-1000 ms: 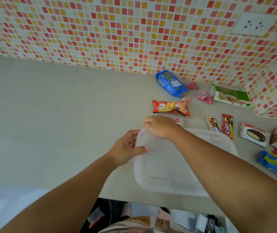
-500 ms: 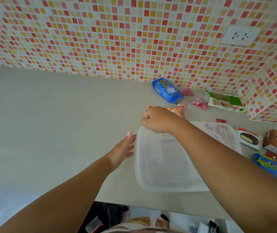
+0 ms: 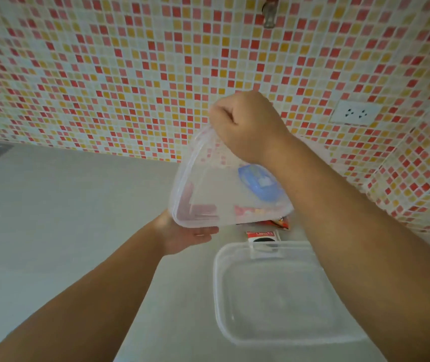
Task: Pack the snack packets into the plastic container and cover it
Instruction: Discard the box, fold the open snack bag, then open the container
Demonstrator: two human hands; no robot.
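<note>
A: What lies nearest you on the worktop (image 3: 52, 218)?
B: The clear plastic container (image 3: 274, 296), open and empty, near the front edge, under your right forearm.
A: And your hands?
B: Your left hand (image 3: 182, 236) lies palm up, fingers loosely together, under the lid's (image 3: 208, 194) lower corner. Your right hand (image 3: 245, 124) is fisted, pinching the lid's top edge, holding it tilted in the air.
A: The snacks?
B: A red packet (image 3: 262, 235) touches the container's far rim; a blue packet (image 3: 258, 184) shows blurred through the lid, towards the tiled wall (image 3: 104, 74).
</note>
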